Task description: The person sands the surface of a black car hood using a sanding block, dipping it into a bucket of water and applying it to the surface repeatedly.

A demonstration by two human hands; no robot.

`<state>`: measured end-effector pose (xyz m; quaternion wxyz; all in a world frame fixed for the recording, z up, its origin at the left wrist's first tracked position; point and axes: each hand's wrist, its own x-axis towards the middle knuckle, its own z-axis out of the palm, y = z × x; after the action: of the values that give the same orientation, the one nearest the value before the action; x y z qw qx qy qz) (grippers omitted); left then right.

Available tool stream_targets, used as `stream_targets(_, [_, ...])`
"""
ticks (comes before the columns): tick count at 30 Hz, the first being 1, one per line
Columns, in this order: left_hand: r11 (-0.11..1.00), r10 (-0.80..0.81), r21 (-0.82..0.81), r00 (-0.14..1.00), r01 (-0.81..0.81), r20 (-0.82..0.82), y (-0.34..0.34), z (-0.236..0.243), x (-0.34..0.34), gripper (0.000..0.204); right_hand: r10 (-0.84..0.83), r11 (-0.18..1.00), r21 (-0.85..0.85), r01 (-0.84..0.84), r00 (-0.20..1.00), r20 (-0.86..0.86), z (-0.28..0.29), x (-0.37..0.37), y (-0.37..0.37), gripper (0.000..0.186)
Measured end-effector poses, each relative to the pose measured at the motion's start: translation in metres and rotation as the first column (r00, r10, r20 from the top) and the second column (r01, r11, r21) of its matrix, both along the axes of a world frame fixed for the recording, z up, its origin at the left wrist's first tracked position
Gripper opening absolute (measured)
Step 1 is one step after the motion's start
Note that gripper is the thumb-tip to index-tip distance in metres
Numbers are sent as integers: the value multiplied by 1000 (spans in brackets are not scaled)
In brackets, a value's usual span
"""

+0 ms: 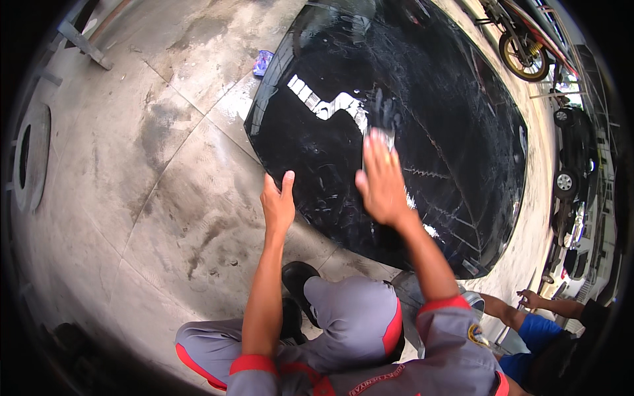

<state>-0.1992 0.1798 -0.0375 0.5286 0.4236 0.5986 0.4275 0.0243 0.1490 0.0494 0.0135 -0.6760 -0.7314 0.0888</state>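
A large glossy black car hood [317, 155] lies in front of me, wet and streaked with smears and bright reflections. My right hand [384, 185] is pressed flat on its middle, fingers stretched out and somewhat blurred. A pale patch shows at those fingertips; whether it is a thin pad or a reflection I cannot tell. At the hood's near left edge, my left hand [279, 204] grips the rim, thumb over the top side, most of the other fingers hidden.
A blue-purple packet [263, 63] lies on the stained concrete floor [191, 198] past the hood's left edge. A tyre [33, 157] is at far left. To the right are a motorcycle [525, 49], a parked dark car [569, 152] and another person in blue shorts [538, 330].
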Motion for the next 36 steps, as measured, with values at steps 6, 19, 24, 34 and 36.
stream_targets(6, [989, -100, -117, 992, 91, -74, 4, 7, 7, 46, -92, 981, 181, 72, 990, 107, -17, 63, 132, 64])
stream_targets(19, [990, -102, -115, 986, 87, -130, 3, 12, 3, 47, 17, 994, 108, -28, 995, 99, -10, 30, 65, 67])
stream_targets(24, [978, -163, -164, 956, 125, -243, 9, 9, 5, 43, -104, 982, 167, 87, 990, 98, -25, 68, 145, 66])
stream_targets(34, [990, 56, 137, 984, -33, -167, 1, 0, 2, 42, 18, 999, -34, -19, 1000, -17, -4, -21, -91, 75])
stream_targets(36, [997, -61, -68, 973, 46, -222, 2, 5, 2, 44, -43, 997, 64, 45, 999, -26, 2, -2, -15, 68])
